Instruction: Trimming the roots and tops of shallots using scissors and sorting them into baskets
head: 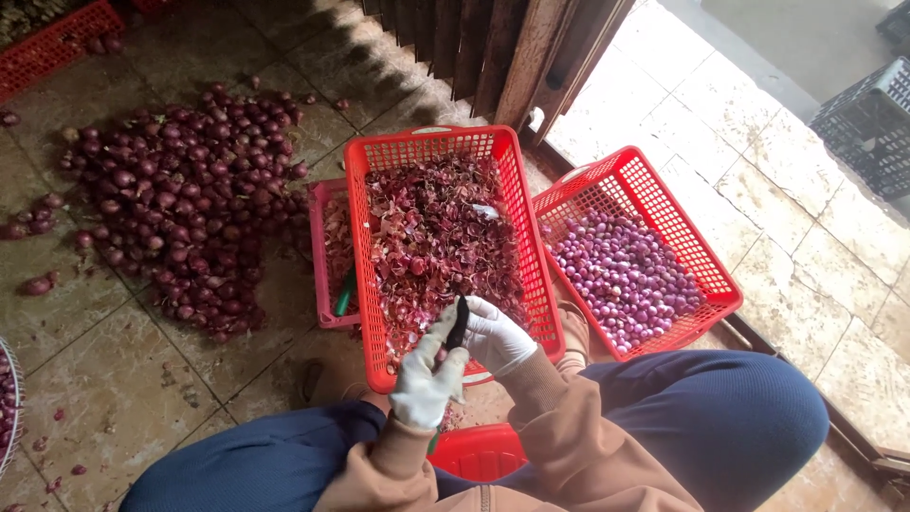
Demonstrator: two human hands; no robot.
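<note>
Both my hands wear white gloves and meet over the near edge of a red basket point(360, 237) full of purple onion skins. My left hand point(427, 374) and my right hand point(498, 337) close together around a small dark knife point(459, 322); a shallot between them is hidden if there is one. To the right a second red basket point(654, 185) holds peeled pale-purple shallots point(621, 270). A big heap of unpeeled dark-red shallots point(185, 190) lies on the tiled floor to the left.
A pink tray point(322, 265) with skins and a green-handled tool sits left of the middle basket. A red stool point(479, 453) is under me. Black crates point(867, 123) stand at the far right, a red crate point(52, 43) top left, a wooden door frame point(531, 57) ahead.
</note>
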